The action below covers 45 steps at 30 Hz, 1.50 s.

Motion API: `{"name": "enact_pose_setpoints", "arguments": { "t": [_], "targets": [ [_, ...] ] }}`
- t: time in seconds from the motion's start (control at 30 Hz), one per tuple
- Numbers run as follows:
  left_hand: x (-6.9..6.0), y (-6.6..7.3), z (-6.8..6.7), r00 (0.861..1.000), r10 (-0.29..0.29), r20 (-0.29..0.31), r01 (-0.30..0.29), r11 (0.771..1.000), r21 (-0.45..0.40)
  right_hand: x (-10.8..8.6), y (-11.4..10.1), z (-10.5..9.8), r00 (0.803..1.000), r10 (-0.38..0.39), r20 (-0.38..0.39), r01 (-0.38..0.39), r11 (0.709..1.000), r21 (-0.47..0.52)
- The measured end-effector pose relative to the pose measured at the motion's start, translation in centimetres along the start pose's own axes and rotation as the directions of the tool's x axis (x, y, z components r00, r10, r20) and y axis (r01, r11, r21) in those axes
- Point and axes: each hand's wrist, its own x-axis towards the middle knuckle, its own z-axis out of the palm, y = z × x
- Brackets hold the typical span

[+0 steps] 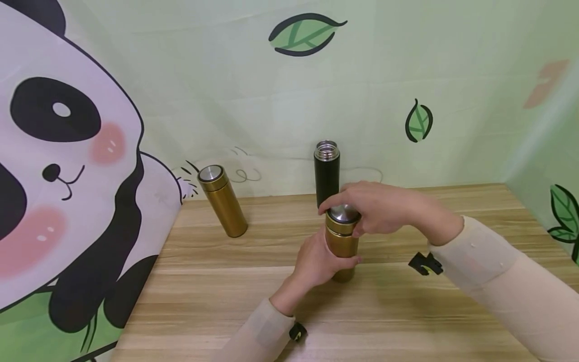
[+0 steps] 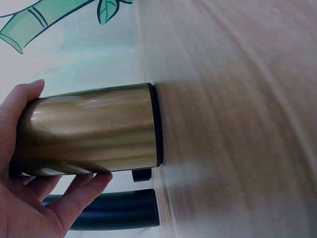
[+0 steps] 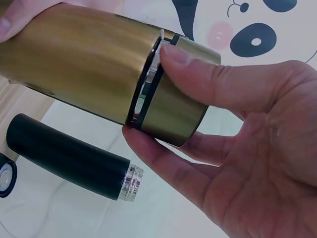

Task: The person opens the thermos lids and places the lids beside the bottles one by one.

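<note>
A gold thermos stands upright on the wooden table between both hands. My left hand grips its body, thumb on one side and fingers on the other, as the left wrist view shows. From above, my right hand holds the silver-topped lid between thumb and fingers. A narrow gap with a shiny metal neck shows between lid and body in the right wrist view. Just behind stands a black thermos with its steel threaded mouth uncovered.
A second gold thermos, lid on, stands to the left at the back of the table. Beside the black thermos lies a small black round piece, partly cut off by the frame. A printed panda curtain hangs behind.
</note>
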Motion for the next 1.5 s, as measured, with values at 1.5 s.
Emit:
{"name": "enact_pose_setpoints", "arguments": {
  "t": [1.5],
  "targets": [
    [-0.04, 0.14, -0.15, 1.0, -0.013, 0.017, 0.013, 1.0, -0.026, -0.17, 1.05, -0.22, 0.997, -0.05, 0.057, 0.042, 0.99, 0.135]
  ]
}}
